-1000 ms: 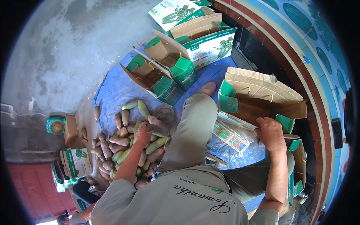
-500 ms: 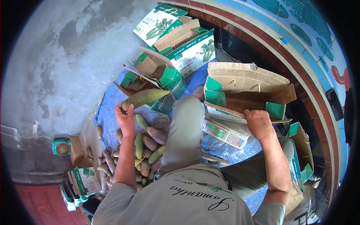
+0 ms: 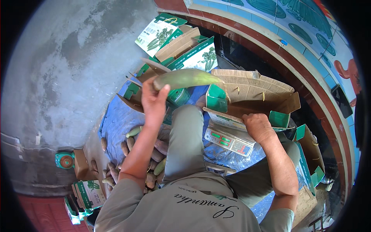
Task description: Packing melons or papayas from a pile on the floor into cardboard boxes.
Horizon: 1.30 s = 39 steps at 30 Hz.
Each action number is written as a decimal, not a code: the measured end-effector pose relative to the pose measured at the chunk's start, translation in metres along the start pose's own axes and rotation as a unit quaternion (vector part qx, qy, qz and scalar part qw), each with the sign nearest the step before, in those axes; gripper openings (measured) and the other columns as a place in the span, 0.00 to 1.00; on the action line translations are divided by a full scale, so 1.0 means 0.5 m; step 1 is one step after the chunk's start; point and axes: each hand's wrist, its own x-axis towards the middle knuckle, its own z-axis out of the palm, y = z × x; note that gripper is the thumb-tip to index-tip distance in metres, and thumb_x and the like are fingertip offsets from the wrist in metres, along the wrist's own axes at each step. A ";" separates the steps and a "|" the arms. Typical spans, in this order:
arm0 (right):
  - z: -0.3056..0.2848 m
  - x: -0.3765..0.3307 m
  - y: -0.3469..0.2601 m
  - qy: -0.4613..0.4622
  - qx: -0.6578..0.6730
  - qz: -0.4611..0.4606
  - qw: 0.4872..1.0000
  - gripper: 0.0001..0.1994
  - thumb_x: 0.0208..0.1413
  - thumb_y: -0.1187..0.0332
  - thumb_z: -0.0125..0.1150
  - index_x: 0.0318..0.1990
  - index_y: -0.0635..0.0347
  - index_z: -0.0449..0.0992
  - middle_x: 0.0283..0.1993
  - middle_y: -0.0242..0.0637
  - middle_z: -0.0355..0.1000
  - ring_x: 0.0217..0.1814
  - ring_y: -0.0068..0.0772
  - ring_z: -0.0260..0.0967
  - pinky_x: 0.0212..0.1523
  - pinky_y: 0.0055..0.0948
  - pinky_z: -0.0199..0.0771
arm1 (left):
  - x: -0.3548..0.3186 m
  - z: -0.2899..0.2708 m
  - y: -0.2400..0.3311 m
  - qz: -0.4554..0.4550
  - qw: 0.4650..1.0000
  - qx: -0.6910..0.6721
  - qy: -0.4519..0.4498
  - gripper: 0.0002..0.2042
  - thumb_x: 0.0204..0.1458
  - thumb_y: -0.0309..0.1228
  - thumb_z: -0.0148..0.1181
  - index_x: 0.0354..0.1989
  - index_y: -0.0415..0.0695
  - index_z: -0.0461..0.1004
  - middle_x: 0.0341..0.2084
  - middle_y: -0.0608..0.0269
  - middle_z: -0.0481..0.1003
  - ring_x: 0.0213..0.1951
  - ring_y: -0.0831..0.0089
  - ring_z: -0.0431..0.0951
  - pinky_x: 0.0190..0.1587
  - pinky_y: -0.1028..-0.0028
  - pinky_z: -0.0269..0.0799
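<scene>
My left hand (image 3: pixel 154 101) grips a long green radish (image 3: pixel 187 79) by its thick end, thumb on the near side. Its tapered tip points right, toward an open cardboard box (image 3: pixel 251 86) with green flaps and yellow cord handles. The box rests on a digital scale (image 3: pixel 228 140) with lit green displays. On the box's near flap lies my right hand (image 3: pixel 259 127), its fingers curled over the edge. Below my left forearm, a heap of loose radishes (image 3: pixel 157 154), some green and some brownish-purple, covers the blue sheet (image 3: pixel 116 118).
More green-and-white boxes stand at the back, among them a printed carton (image 3: pixel 158 34) and an open one (image 3: pixel 199 54). Another open box (image 3: pixel 311 158) is at my right. A teal fan-like object (image 3: pixel 65 160) and stacked cartons (image 3: pixel 89 193) stand at far left.
My left hand has carried the green radish up and to the right, from above the heap toward the box on the scale. My right hand stays on the box's flap.
</scene>
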 end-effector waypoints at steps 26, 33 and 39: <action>-0.013 0.011 0.010 -0.028 0.054 -0.008 0.998 0.05 0.47 0.72 0.51 0.31 0.55 0.74 0.27 0.36 0.74 0.34 0.35 0.74 0.34 0.31 0.73 | -0.048 0.377 -0.125 0.042 0.828 0.306 -0.467 0.21 0.35 0.29 0.68 0.38 0.38 0.66 0.38 0.46 0.70 0.42 0.51 0.72 0.43 0.62 0.68; -0.015 0.017 0.010 -0.032 0.051 0.000 0.998 0.06 0.50 0.69 0.51 0.30 0.57 0.75 0.29 0.37 0.75 0.35 0.37 0.74 0.36 0.33 0.74 | -0.053 0.387 -0.164 -0.007 0.836 0.289 -0.467 0.18 0.39 0.31 0.67 0.37 0.37 0.68 0.34 0.46 0.73 0.40 0.52 0.73 0.42 0.63 0.69; -0.016 0.018 0.015 -0.017 0.048 -0.001 0.999 0.05 0.49 0.71 0.51 0.31 0.56 0.75 0.29 0.37 0.74 0.34 0.36 0.75 0.34 0.31 0.74 | -0.041 0.348 -0.139 0.062 0.860 0.262 -0.433 0.11 0.45 0.32 0.62 0.33 0.39 0.73 0.28 0.50 0.76 0.35 0.58 0.77 0.37 0.65 0.71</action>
